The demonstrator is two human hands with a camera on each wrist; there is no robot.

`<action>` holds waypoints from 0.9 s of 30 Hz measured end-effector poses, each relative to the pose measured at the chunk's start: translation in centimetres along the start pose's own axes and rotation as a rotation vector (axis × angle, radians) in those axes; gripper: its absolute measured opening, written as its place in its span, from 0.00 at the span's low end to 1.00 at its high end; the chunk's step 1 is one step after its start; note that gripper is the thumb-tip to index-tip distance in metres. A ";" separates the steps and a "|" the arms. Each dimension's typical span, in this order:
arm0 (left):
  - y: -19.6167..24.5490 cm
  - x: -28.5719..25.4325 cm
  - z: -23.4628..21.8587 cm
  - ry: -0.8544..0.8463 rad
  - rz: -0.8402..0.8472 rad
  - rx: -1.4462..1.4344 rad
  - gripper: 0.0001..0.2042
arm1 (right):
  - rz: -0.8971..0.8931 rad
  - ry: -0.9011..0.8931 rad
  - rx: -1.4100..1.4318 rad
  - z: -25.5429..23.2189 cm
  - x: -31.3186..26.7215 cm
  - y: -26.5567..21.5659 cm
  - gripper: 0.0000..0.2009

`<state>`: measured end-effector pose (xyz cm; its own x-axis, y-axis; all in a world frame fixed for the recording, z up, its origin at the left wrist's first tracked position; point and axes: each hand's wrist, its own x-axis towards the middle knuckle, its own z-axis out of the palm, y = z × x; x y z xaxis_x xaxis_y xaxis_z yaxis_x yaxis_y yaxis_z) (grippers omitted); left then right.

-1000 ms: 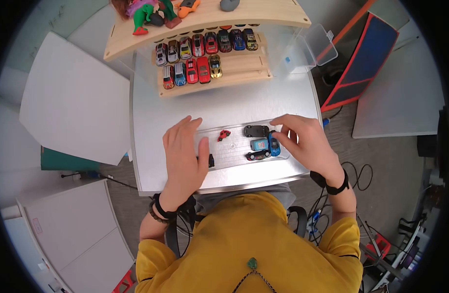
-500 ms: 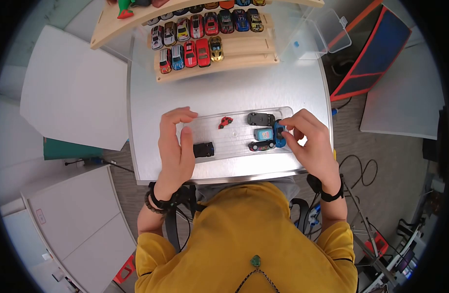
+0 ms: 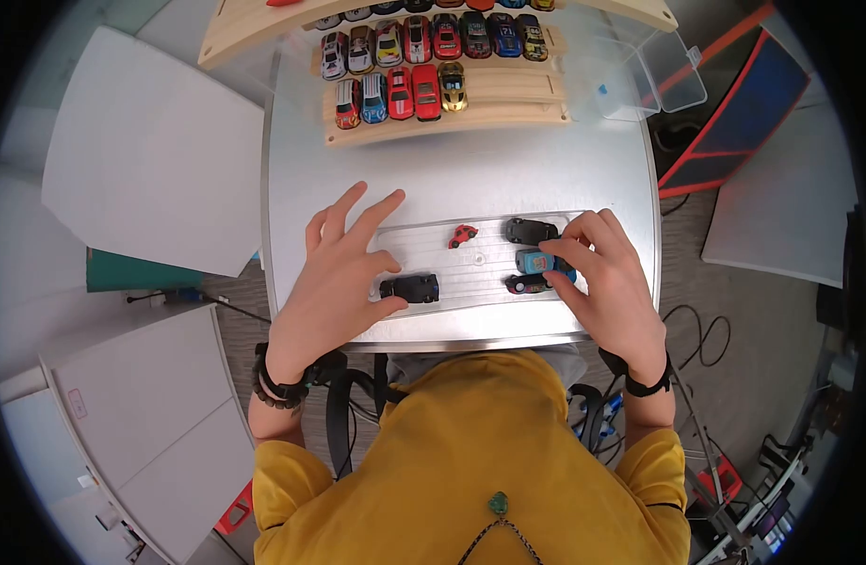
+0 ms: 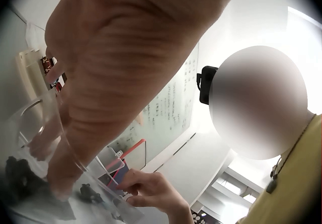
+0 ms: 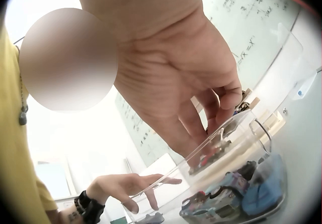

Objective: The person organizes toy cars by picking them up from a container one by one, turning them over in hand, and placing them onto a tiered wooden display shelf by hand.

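Note:
A clear plastic tray (image 3: 475, 285) lies on the metal table before me. At its left end, my left hand (image 3: 329, 282) has its thumb and index finger on either side of a black toy car (image 3: 412, 288), other fingers spread outward. My right hand (image 3: 616, 282) is over the right end, thumb and index fingertips apart above a blue toy car (image 5: 264, 191). Beside that stand a dark grey car (image 3: 532, 231), a light blue car (image 3: 534, 261) and a black car with pink marks (image 3: 527, 283). A small red car (image 3: 463, 235) sits near the far rim.
A tiered wooden rack (image 3: 508, 111) with rows of toy cars stands behind the tray, under a wooden shelf (image 3: 235, 33). A clear box with its lid open (image 3: 631, 80) is at the back right. The table's front edge (image 3: 470, 345) is close to my body.
My left hand has spread its fingers and come down around the black car's left end. My right hand stays at the blue car, its fingers moved slightly over the cluster. The head view has shifted.

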<state>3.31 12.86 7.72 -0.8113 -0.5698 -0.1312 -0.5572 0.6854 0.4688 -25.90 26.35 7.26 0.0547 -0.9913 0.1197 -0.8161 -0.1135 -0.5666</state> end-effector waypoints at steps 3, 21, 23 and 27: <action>0.4 0.9 0.2 -0.037 0.020 0.079 0.13 | 0.021 0.051 -0.090 0.4 0.2 0.1 0.15; 1.2 1.8 1.9 0.142 0.182 0.225 0.07 | -0.047 0.050 -0.380 3.0 1.0 1.2 0.14; 1.1 2.0 2.0 0.124 0.207 0.283 0.06 | -0.054 0.049 -0.402 3.2 1.1 1.2 0.13; 1.0 2.4 2.7 0.149 0.216 0.308 0.06 | -0.059 0.008 -0.473 3.1 1.0 1.1 0.11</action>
<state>0.32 13.39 5.54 -0.8933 -0.4421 0.0804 -0.4224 0.8872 0.1855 -24.97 24.99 4.28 0.1055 -0.9833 0.1481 -0.9843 -0.1245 -0.1253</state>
